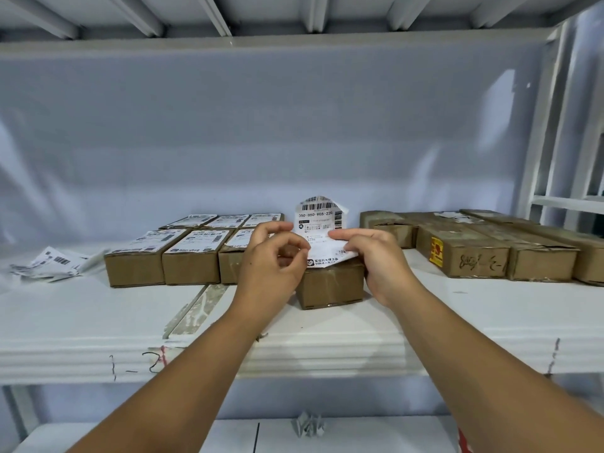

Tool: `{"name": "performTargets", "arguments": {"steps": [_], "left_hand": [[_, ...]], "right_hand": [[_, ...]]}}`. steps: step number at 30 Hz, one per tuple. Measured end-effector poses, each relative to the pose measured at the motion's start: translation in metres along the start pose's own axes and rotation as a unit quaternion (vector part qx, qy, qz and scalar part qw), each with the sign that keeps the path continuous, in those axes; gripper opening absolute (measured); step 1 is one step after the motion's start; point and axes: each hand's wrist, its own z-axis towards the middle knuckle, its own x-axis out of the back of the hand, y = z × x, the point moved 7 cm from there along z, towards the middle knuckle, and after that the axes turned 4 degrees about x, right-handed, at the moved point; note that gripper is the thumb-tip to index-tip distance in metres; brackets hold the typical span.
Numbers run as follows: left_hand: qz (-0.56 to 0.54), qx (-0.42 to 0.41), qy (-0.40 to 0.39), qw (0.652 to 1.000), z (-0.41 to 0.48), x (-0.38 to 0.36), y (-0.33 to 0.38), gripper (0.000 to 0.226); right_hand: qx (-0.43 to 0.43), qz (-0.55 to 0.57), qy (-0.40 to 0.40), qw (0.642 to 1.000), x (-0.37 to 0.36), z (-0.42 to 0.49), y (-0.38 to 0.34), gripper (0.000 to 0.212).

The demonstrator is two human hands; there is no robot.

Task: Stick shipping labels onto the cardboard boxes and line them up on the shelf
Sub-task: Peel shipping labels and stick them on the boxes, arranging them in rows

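A white shipping label (318, 220) with barcodes stands up between both hands, its top corner curled, just above a small unlabelled cardboard box (330, 286) near the front of the white shelf (457, 318). My left hand (274, 259) pinches the label's left edge with thumb and fingers. My right hand (379, 259) holds its right edge and lower part. Several labelled boxes (192, 256) sit in two rows just left of my hands.
A loose pile of labels (49, 264) lies at the shelf's far left. Several long bare cardboard boxes (474, 253) fill the right side. A crumpled paper scrap (309, 425) lies on the lower shelf. The shelf above is close overhead.
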Motion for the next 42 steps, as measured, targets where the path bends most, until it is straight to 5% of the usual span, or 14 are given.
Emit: {"name": "performTargets", "arguments": {"steps": [4, 31, 42], "left_hand": [[0.015, 0.015, -0.005, 1.000, -0.0004, 0.0000, -0.0029, 0.006], [0.055, 0.036, -0.046, 0.997, -0.0059, -0.0052, -0.0024, 0.023], [0.047, -0.032, 0.000, 0.998, -0.0033, 0.0000, 0.0029, 0.020]], "right_hand": [[-0.007, 0.017, 0.005, 1.000, 0.0006, -0.0039, -0.0024, 0.036], [0.008, -0.072, -0.008, 0.997, -0.0005, -0.0079, -0.0024, 0.037], [-0.023, 0.013, -0.022, 0.999, -0.0010, -0.0085, -0.0012, 0.039]]}}
